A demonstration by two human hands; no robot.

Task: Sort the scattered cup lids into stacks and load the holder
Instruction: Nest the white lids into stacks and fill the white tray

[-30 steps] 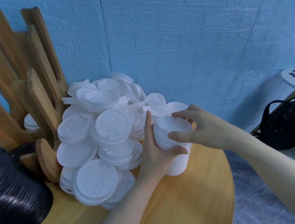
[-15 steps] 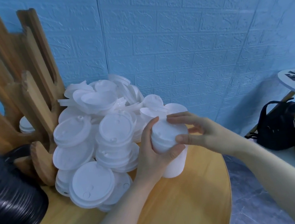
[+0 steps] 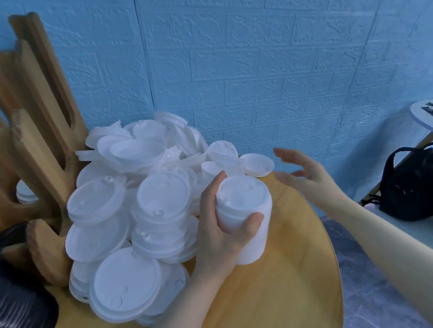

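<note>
My left hand [image 3: 218, 234] grips a lid stack [image 3: 243, 215] on the desk [image 3: 280, 292]; my right hand [image 3: 301, 175] hovers beside it, fingers spread, empty.

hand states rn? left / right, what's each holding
Left hand: closed, gripping the tall stack of small white plastic lids.
Right hand: open, fingers spread, holding nothing, off to the stack's right.
</note>
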